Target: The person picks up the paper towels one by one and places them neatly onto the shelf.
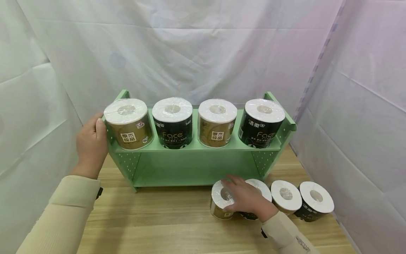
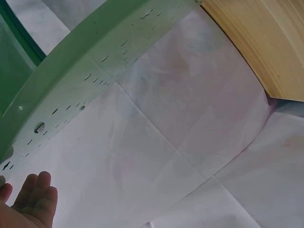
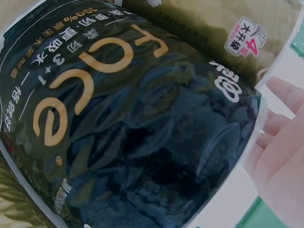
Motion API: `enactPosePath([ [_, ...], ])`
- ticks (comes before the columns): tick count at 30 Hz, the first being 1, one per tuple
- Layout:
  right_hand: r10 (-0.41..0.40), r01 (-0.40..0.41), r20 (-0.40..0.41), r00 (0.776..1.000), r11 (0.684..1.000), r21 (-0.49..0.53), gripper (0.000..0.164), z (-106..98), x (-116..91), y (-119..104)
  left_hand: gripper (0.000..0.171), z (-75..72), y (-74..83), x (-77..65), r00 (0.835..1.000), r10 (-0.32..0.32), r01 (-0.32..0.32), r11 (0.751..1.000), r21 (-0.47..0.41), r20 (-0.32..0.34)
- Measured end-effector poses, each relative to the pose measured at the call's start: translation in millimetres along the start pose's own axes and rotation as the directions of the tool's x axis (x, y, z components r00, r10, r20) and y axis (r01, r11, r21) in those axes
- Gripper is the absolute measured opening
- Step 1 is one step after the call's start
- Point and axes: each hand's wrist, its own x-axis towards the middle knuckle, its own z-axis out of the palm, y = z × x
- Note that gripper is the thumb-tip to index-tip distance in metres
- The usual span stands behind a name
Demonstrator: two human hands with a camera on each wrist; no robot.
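My left hand [image 1: 92, 144] holds the upper left side panel of a green two-tier shelf [image 1: 196, 169], thumb toward the front; in the left wrist view several fingers [image 2: 40, 192] show beside the perforated panel. Low at the right, my right hand [image 1: 245, 197] reaches over a black-wrapped toilet roll [image 1: 261, 188] to a gold-wrapped toilet roll [image 1: 217, 203]. Its fingers and thumb are spread across the gold roll's right side and top. Up close in the right wrist view are the black roll [image 3: 142, 133] and part of the gold roll [image 3: 209, 28] by the fingertips.
On the upper tier stand gold [image 1: 130, 132], black [image 1: 172, 130], gold [image 1: 217, 130] and black [image 1: 261, 128] rolls in a row. Two more rolls, gold [image 1: 285, 195] and black [image 1: 315, 201], stand on the wooden table [image 1: 152, 225] at right. White curtains [image 1: 190, 53] surround it.
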Motion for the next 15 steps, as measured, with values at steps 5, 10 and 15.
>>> enactPosePath([
  [5,-0.013,0.013,0.026,1.0,1.0,0.01,0.091,-0.2,3.3,-1.9,0.048,-0.5,-0.4,-0.5,1.0,-0.002,0.002,1.0,0.002,0.002],
  [10,-0.002,0.001,0.053,0.999,1.0,0.022,0.091,-1.5,5.3,-4.2,0.048,-0.6,0.4,-1.1,1.0,-0.005,0.005,1.0,0.004,0.01],
  [15,0.003,-0.005,0.075,0.997,1.0,0.026,0.09,-3.0,6.9,-5.1,0.047,0.0,1.1,-1.1,1.0,0.009,-0.009,1.0,0.004,0.005],
])
